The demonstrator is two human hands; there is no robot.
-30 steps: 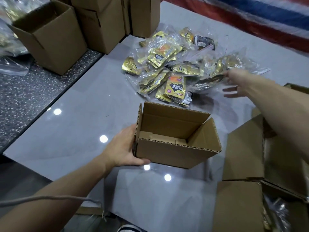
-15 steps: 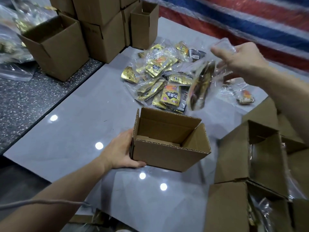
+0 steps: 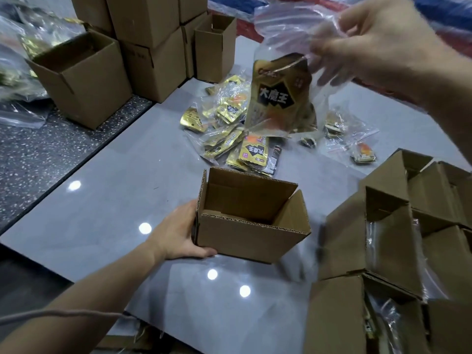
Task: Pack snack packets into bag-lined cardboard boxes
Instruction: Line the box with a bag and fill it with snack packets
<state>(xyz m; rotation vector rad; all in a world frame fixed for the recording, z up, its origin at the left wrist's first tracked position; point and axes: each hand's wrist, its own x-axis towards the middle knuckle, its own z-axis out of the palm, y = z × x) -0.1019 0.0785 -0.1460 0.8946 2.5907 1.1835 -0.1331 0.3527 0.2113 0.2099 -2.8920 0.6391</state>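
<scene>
An open, empty small cardboard box (image 3: 251,237) stands on the grey table. My left hand (image 3: 178,233) grips its left side, thumb along the bottom edge. My right hand (image 3: 370,39) is raised at the upper right and pinches the top of a clear plastic bag (image 3: 281,98) holding gold snack packets with black labels. The bag hangs in the air above and behind the box. A pile of bagged gold snack packets (image 3: 229,134) lies on the table behind the box.
Several open cardboard boxes (image 3: 388,241), some lined with plastic bags, crowd the right side. More boxes (image 3: 150,47) are stacked at the back left, with one open box (image 3: 84,80) on the dark speckled surface. Loose bagged packets (image 3: 362,154) lie at right.
My right hand reached into the pile, took a bag of packets and lifted it up toward me. My left hand stayed on the box.
</scene>
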